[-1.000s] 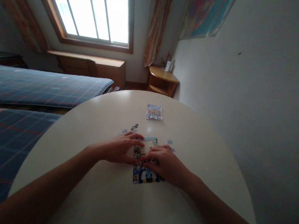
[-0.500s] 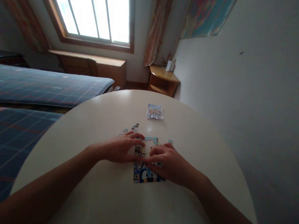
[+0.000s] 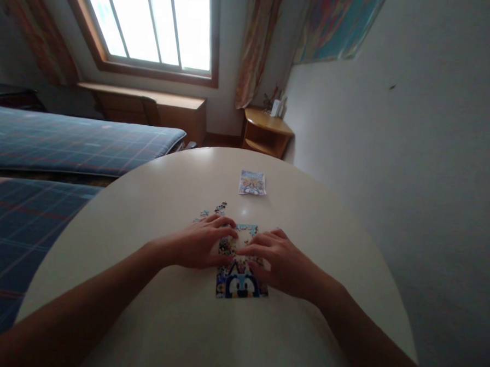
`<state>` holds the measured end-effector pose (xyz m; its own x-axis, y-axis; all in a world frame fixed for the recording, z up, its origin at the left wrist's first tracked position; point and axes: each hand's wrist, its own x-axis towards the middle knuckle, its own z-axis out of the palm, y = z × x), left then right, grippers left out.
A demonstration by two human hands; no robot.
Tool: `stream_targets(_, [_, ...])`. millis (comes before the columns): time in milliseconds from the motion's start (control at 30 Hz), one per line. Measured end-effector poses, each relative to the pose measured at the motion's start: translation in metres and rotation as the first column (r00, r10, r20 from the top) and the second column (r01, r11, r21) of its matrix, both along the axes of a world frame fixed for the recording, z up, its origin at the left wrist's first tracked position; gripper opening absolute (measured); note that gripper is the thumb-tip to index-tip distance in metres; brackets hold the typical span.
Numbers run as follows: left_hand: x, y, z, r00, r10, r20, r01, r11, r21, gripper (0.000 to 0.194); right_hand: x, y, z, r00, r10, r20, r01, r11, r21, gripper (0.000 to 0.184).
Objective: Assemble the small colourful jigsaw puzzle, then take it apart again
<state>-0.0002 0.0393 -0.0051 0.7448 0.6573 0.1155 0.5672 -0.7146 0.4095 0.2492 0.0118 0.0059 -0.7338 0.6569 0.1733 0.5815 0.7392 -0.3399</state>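
Observation:
A partly assembled jigsaw puzzle [image 3: 243, 286] lies flat on the round cream table [image 3: 164, 321], a blue cartoon dog's face at its near end. A gap in its upper middle bares the table top. My left hand [image 3: 203, 242] rests along the puzzle's left edge, fingers apart and fingertips on the pieces. On the right side my right hand [image 3: 277, 262] reaches over the puzzle, its fingers spread and its index finger at the gap. Neither hand shows anything held. Loose puzzle pieces [image 3: 221, 207] lie beyond my left hand.
Farther back on the table is a small printed picture sheet [image 3: 252, 183] with a similar dog. A plaid mattress [image 3: 78, 144] stands to the left, a white wall [image 3: 413, 176] to the right. Past the table are a wooden corner shelf [image 3: 268, 122] and a desk [image 3: 179, 106].
My right hand has shifted slightly up and its fingers have spread from a closer pinch near the left fingertips. More of the dog's face shows. My left hand has stayed nearly still.

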Motion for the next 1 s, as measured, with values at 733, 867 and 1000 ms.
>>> stream_targets(733, [-0.043, 0.041, -0.010, 0.831, 0.550, -0.080, -0.547, 0.835, 0.061, 0.032, 0.064, 0.043, -0.007, 0.910, -0.414, 0.030, 0.413, 0.899, -0.144, 0.022])
stream_targets(867, [-0.041, 0.040, -0.012, 0.826, 0.553, -0.109, -0.549, 0.833, 0.065, 0.029, 0.066, 0.045, -0.010, 0.912, -0.411, 0.019, 0.410, 0.904, -0.119, 0.022])
stream_targets(1000, [-0.032, 0.042, -0.017, 0.814, 0.580, -0.040, -0.573, 0.812, 0.113, 0.030, 0.064, 0.045, -0.010, 0.909, -0.416, 0.034, 0.417, 0.903, -0.104, 0.022])
